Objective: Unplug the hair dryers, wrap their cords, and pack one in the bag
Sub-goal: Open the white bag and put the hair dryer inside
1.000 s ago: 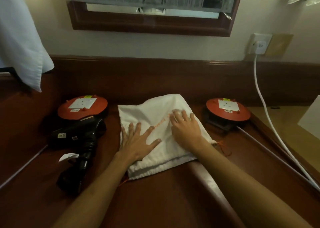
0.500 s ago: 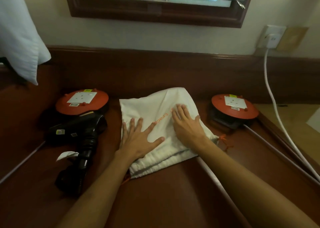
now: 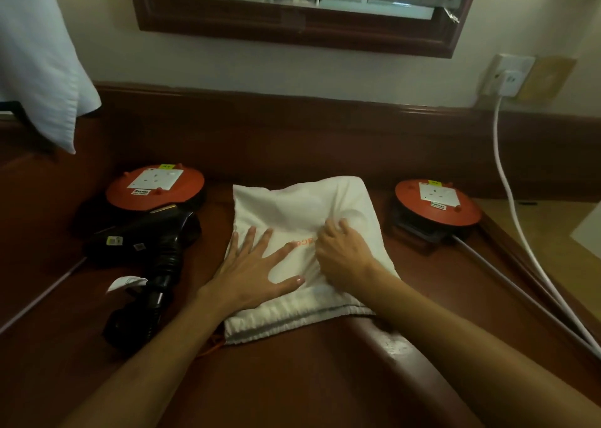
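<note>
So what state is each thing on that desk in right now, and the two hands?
White bag: lying flat on the desk, bulging, mouth gathered.
Black hair dryer: out of the bag, lying on its side.
Left hand: flat, fingers spread, pressing the bag.
Right hand: fingers curled, bunching the bag's cloth.
Two orange cord reels: nothing plugged into their top sockets.
White plug: in the wall socket.

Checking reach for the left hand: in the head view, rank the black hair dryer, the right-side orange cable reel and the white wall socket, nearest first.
1. Black hair dryer, just left of the left hand.
2. Right-side orange cable reel, beyond the bag, to the right.
3. White wall socket, up on the far right wall.
</note>
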Available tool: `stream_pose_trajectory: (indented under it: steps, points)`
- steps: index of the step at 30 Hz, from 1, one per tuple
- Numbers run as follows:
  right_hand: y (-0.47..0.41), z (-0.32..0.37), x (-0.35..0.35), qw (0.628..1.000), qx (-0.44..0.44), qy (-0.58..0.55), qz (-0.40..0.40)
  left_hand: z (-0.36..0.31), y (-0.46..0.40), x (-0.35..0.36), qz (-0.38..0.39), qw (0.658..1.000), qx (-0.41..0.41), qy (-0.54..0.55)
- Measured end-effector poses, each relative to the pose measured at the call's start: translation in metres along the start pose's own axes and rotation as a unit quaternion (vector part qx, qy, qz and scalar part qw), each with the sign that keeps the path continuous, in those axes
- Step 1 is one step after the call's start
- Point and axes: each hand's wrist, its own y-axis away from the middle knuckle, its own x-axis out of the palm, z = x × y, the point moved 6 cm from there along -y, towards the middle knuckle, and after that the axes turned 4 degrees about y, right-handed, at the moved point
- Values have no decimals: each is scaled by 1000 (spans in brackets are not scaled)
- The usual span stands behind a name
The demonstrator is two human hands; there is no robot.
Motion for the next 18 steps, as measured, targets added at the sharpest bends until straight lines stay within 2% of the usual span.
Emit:
stream_pose_trajectory:
  steps: [3, 11, 15, 18]
  points:
    - [5, -16, 10, 998, 11, -47, -29, 2, 0, -1, 5, 1000, 6, -10]
    - [7, -26, 17, 998, 14, -52, -30, 9, 0, -8, 3, 1000, -8, -8]
    - [28, -26, 24, 990, 39, -121, -65, 10, 3, -14, 2, 1000, -15, 10]
    - [38, -27, 28, 987, 45, -146, -54, 6, 5, -15, 10, 1000, -8, 6]
